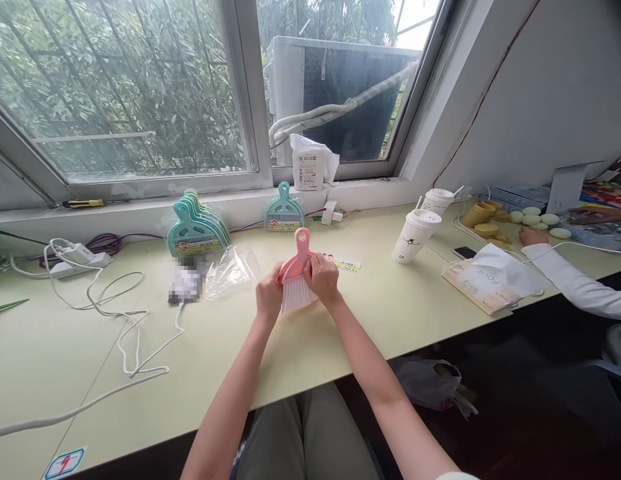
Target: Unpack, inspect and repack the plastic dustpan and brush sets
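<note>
A pink dustpan with a small brush [296, 267] is held upright just above the table [380, 313], its white bristles pointing down. My left hand [270, 291] is closed on its left edge. On its right side my right hand [322, 276] is closed, fingers bent against the pink plastic. A printed label strip [346, 265] lies just right of my right hand. Left of my hands is a clear plastic bag [233, 272]. Several green dustpan sets [195, 230] stand grouped behind it, and one more green set [284, 212] leans against the sill.
White cups [415, 237] and a tissue pack [483, 280] are at the right. Cables [135, 333] and a power strip [80, 265] lie left. A wrapped box [310, 167] sits on the sill. A person's hand [533, 237] rests near pale green oval pieces [533, 219].
</note>
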Motion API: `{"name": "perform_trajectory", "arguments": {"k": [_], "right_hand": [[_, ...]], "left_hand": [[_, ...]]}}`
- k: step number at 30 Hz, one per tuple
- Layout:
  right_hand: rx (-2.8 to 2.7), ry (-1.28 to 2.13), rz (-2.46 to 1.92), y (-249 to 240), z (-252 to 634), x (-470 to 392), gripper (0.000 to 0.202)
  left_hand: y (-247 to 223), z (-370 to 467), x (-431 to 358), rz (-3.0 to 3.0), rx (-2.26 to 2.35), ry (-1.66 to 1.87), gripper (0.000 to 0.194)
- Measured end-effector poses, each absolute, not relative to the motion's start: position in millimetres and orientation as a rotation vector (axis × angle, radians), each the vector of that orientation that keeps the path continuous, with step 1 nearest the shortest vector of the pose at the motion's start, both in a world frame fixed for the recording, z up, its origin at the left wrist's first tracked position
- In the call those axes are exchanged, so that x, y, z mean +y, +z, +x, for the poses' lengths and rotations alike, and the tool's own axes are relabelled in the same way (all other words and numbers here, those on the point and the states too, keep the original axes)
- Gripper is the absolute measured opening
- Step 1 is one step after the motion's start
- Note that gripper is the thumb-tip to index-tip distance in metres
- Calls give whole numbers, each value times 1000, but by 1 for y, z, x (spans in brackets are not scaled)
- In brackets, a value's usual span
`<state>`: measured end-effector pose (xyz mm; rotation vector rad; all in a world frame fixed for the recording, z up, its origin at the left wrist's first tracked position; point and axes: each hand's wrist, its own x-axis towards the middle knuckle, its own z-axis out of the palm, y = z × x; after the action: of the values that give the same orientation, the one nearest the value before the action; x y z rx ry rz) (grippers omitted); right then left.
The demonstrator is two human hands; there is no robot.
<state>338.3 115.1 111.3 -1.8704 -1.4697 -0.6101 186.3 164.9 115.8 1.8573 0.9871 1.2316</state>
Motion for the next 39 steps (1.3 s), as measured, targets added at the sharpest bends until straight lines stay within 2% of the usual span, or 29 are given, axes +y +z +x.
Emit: {"name": "perform_trajectory", "arguments": {"k": [5, 11, 17, 23, 29, 32, 36, 39], "right_hand": [[-1365, -791, -1866, 115, 369, 100, 26], [-1276, -630, -2107, 99, 404, 107, 27], [-1132, -431, -2391, 78, 405, 110, 31], [-1172, -321, -2587, 90, 397, 123, 29], [-1305, -95, -2710, 113, 398, 134, 24], [-1305, -79, -2734, 122, 403, 131, 40], [-1322, -41, -2606, 134, 400, 130, 42], [-1593, -26, -2436, 137, 381, 137, 39]], "left_hand": [[112, 171, 197, 1977, 1447, 1316, 37], [75, 171, 222, 1973, 1303, 934, 29], [57, 180, 232, 2032, 1392, 872, 42], [60, 168, 228, 2024, 1339, 970, 42], [77, 169, 222, 2167, 1596, 731, 34], [86, 167, 225, 2179, 1632, 605, 27], [91, 166, 222, 2246, 1619, 493, 27], [92, 172, 209, 2335, 1456, 436, 28]]}}
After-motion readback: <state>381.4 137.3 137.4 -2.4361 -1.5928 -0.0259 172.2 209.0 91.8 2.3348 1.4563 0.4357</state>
